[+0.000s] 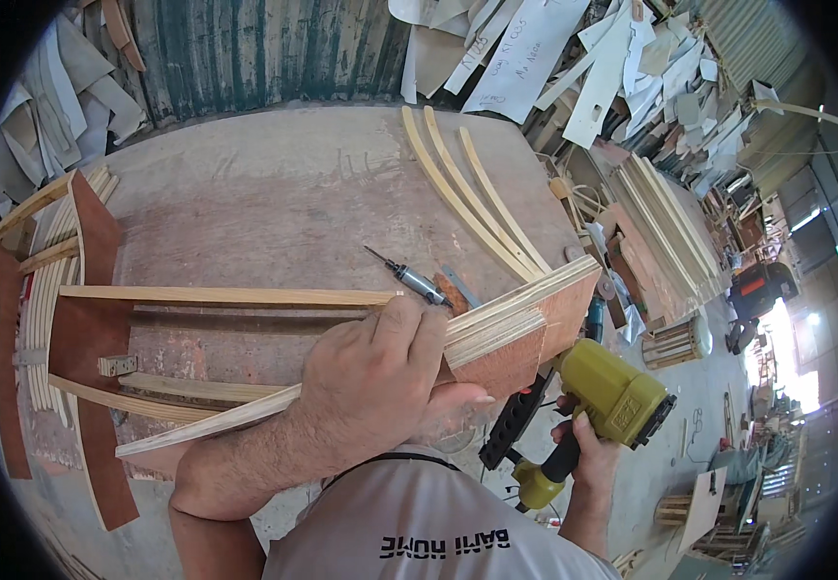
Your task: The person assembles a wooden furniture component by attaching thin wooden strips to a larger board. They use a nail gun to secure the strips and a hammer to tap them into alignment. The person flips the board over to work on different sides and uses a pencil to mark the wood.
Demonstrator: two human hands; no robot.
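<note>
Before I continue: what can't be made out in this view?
Nose of the nail gun: head view, behind the brown panel.
Its trigger: head view, under the right hand.
Left hand: head view, most fingertips hidden behind its knuckles.
Beyond the bright opening: head view, lost in glare.

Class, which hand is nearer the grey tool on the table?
Left. The left hand grips the frame, just below the grey tool in view; the right hand holds the nail gun, farther off, lower right.
</note>
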